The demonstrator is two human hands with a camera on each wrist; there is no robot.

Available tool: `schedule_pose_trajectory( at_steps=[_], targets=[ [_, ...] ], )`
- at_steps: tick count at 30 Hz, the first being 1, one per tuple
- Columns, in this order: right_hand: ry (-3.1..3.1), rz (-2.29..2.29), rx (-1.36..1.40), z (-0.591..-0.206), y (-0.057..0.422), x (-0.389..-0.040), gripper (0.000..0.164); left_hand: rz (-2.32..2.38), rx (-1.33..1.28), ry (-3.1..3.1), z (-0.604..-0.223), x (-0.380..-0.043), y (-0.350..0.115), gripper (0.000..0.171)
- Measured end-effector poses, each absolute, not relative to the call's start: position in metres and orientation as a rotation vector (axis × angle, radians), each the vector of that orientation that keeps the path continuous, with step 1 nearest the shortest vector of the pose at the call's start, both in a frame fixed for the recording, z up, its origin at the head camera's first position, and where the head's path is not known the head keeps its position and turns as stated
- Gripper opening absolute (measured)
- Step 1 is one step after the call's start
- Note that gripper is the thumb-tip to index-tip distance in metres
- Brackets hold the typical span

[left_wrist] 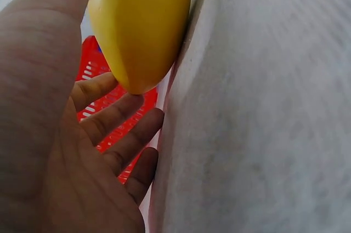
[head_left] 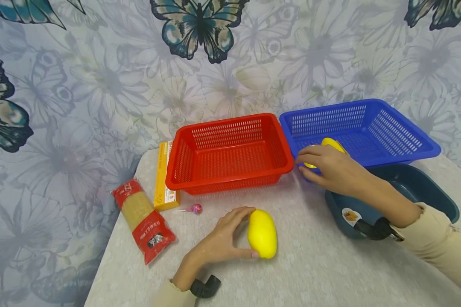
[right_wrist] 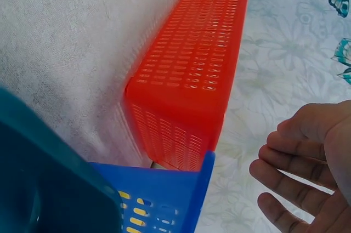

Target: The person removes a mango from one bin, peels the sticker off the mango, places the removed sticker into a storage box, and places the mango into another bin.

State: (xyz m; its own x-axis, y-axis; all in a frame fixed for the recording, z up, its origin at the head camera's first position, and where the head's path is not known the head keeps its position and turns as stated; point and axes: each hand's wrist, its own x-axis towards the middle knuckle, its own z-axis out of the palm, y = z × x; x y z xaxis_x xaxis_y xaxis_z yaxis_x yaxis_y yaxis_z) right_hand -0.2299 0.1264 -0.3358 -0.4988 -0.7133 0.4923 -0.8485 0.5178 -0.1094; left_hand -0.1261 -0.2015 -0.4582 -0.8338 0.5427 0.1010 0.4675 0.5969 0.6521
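Observation:
On the table my left hand (head_left: 222, 239) spans a yellow mango (head_left: 262, 233), fingertips at its far end and thumb at the near end. In the left wrist view the fingertips meet the tip of the mango (left_wrist: 143, 30), which rests against the tabletop. My right hand (head_left: 332, 167) is over the near left corner of the blue basket (head_left: 372, 164). Beneath it lies a yellow fruit-like thing (head_left: 332, 143), partly hidden by the fingers. In the right wrist view the right hand (right_wrist: 307, 167) has loose fingers with nothing between them, and yellow shows through the basket's holes.
A red basket (head_left: 230, 186) stands left of the blue one. A dark teal basin (head_left: 418, 187) sits under my right forearm. At the left are a yellow box (head_left: 162, 175), a red packet of noodle-like strands (head_left: 143, 219) and a lollipop (head_left: 196, 208). A patterned wall (head_left: 119, 85) rises behind.

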Motion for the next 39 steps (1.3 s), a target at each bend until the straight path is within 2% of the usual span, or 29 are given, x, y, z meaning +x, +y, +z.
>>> schedule_pose_trajectory(
  at_steps=[22, 39],
  targets=[
    [-2.539, 0.388, 1.227, -0.348, 0.100, -0.244, 0.031, 0.980, 0.849, 2.783, -0.459, -0.121, -0.195, 0.110],
    [-2.499, 0.443, 1.240, -0.358, 0.097, -0.245, 0.023, 1.175, 0.736, 2.730, -0.448, -0.119, -0.194, 0.105]
  ],
)
